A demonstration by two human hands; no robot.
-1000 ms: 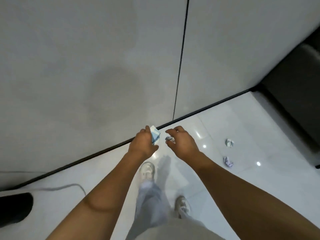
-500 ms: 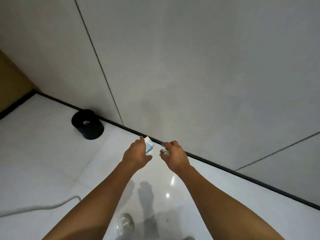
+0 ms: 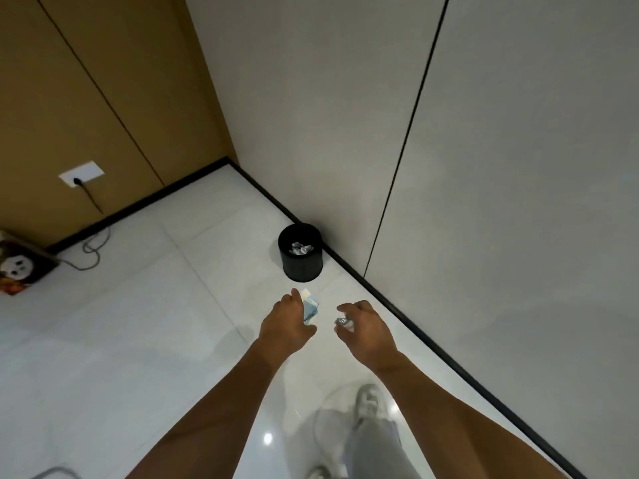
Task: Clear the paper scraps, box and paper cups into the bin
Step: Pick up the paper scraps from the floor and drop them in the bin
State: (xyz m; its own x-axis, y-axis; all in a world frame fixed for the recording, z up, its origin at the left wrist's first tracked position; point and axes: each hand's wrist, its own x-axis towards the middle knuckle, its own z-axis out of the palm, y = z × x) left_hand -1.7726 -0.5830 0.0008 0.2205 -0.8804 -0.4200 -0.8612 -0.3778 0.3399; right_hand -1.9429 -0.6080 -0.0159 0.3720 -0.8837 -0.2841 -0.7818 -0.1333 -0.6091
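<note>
My left hand (image 3: 285, 324) grips a crumpled blue-and-white paper scrap (image 3: 310, 305), which sticks out past my fingers. A smaller grey-white paper scrap (image 3: 342, 322) is pinched in the curled fingers of my right hand (image 3: 366, 328). Both hands are held out at waist height above the white floor. The round black bin (image 3: 301, 252) stands on the floor against the wall base, just ahead of my hands and slightly left. Some crumpled paper lies inside it.
A grey wall with a black skirting board (image 3: 408, 316) runs along my right. A brown panelled wall on the left holds a socket (image 3: 81, 174) with a cable (image 3: 90, 252) trailing to a printed box (image 3: 20, 267). My shoes and legs show below.
The view has swung left and I have walked closer to the bin, which now sits just ahead. Both hands still hold their scraps and have drawn slightly apart.
</note>
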